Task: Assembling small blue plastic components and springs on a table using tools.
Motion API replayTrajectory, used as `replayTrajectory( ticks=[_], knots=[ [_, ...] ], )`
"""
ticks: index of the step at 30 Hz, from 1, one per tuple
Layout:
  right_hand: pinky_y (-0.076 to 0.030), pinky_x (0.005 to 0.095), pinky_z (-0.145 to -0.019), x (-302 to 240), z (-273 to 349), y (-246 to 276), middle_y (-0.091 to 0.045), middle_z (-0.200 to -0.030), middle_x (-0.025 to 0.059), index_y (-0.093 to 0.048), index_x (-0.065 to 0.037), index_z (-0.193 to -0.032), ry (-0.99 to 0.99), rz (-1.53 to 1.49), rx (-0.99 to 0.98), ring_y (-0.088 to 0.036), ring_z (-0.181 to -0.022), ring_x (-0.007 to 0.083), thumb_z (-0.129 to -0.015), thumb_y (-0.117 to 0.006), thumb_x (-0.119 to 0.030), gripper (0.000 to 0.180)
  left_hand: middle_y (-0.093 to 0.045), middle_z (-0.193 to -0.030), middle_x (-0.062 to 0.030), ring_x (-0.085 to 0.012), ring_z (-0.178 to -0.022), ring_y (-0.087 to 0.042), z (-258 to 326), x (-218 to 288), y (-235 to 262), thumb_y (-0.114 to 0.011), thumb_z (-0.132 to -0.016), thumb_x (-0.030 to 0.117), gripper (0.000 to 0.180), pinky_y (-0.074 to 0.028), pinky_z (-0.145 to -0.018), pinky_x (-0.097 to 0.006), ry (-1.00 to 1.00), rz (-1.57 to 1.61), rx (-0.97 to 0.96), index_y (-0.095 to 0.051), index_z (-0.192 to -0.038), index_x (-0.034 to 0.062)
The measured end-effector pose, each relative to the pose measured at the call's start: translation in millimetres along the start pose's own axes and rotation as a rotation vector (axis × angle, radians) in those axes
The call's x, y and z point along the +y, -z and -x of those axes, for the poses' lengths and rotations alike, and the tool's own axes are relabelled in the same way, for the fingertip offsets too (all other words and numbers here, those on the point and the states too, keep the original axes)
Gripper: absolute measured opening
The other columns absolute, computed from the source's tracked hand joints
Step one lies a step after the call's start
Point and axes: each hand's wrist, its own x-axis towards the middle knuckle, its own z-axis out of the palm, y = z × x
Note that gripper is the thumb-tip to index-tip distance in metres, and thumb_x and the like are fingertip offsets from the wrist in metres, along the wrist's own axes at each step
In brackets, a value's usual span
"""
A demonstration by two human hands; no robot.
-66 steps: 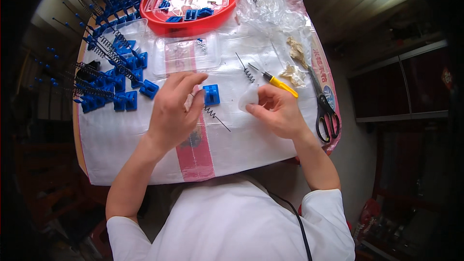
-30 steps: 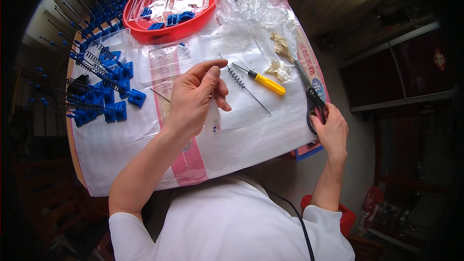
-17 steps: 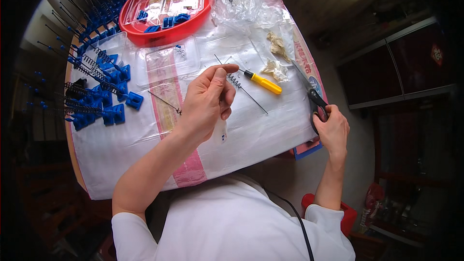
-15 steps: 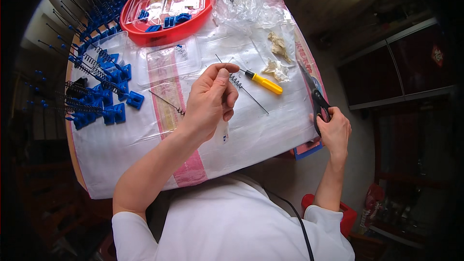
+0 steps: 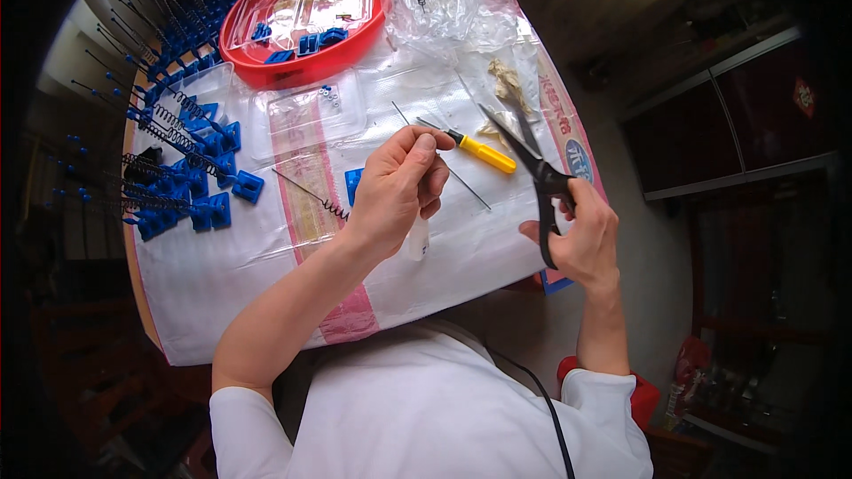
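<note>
My left hand [image 5: 397, 191] hovers over the plastic-covered table [image 5: 266, 275], closed around a small white tube [image 5: 415, 239] whose lower end sticks out below the fingers. My right hand [image 5: 581, 235] holds black-handled scissors [image 5: 532, 164] lifted off the table at the right, blades open and pointing up-left toward a yellow-handled screwdriver [image 5: 470, 149]. A loose spring on a wire [image 5: 312, 195] lies just left of my left hand, beside a small blue clip [image 5: 353, 184].
A red round tray [image 5: 306, 18] with clear compartments and blue parts sits at the back. Many blue clips with springs and wires [image 5: 182, 173] crowd the left side. Crumpled clear bags [image 5: 453, 0] lie at the back right. A clear lid [image 5: 311, 115] rests mid-table.
My right hand reached to the table's right edge, took the scissors and raised them with the blades open. My left hand lifted the white tube and stayed near the middle.
</note>
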Motion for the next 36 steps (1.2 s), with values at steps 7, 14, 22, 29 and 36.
replayTrajectory(
  ticks=[7,14,22,29,36],
  knots=[
    [-0.048,0.0371,-0.059,-20.6,-5.9,-15.4,-0.062,-0.073,0.0095,-0.063,0.000,-0.088,0.128,-0.036,-0.124,-0.065,-0.067,0.0263,-0.058,-0.093,-0.047,0.063,-0.054,-0.075,-0.0021,-0.0084,-0.063,-0.048,-2.9,-12.1,4.2,-0.045,-0.108,0.024,0.020,-0.042,-0.056,-0.026,-0.096,0.090,-0.076,-0.055,-0.107,0.0073],
    [-0.048,0.0366,-0.057,-20.9,-8.1,-22.2,-0.061,-0.071,0.0091,-0.062,0.000,-0.085,0.137,-0.067,-0.085,-0.065,-0.064,0.0255,-0.059,-0.093,-0.048,0.063,-0.054,-0.074,-0.0019,-0.0089,-0.063,-0.048,-2.0,-15.8,-6.7,-0.043,-0.109,0.022,0.019,-0.044,-0.057,-0.026,-0.143,-0.030,-0.016,-0.055,-0.104,0.0075],
    [-0.047,0.0359,-0.054,-23.1,-10.2,-26.2,-0.060,-0.068,0.0085,-0.061,0.000,-0.084,0.128,-0.080,-0.074,-0.064,-0.060,0.0251,-0.060,-0.093,-0.047,0.062,-0.056,-0.078,-0.0029,-0.0101,-0.066,-0.050,-5.2,-21.3,-3.7,-0.046,-0.108,0.023,0.020,-0.046,-0.060,-0.028,-0.151,-0.020,-0.072,-0.058,-0.110,0.0077],
    [-0.047,0.0360,-0.053,-24.7,-10.1,-26.0,-0.060,-0.067,0.0083,-0.060,0.000,-0.083,0.103,-0.112,-0.080,-0.063,-0.059,0.0248,-0.060,-0.094,-0.044,0.060,-0.056,-0.079,-0.0017,-0.0090,-0.067,-0.049,-7.9,-20.3,-3.6,-0.048,-0.107,0.025,0.021,-0.044,-0.059,-0.027,-0.148,0.041,-0.137,-0.059,-0.115,0.0080],
    [-0.046,0.0360,-0.052,-26.1,-9.8,-28.2,-0.058,-0.065,0.0079,-0.059,0.000,-0.083,0.097,-0.162,-0.085,-0.062,-0.057,0.0247,-0.062,-0.093,-0.044,0.060,-0.051,-0.071,0.0009,-0.0066,-0.061,-0.045,-7.5,-15.2,-16.5,-0.045,-0.108,0.026,0.024,-0.040,-0.056,-0.023,-0.167,-0.001,-0.065,-0.057,-0.106,0.0057]
  ],
)
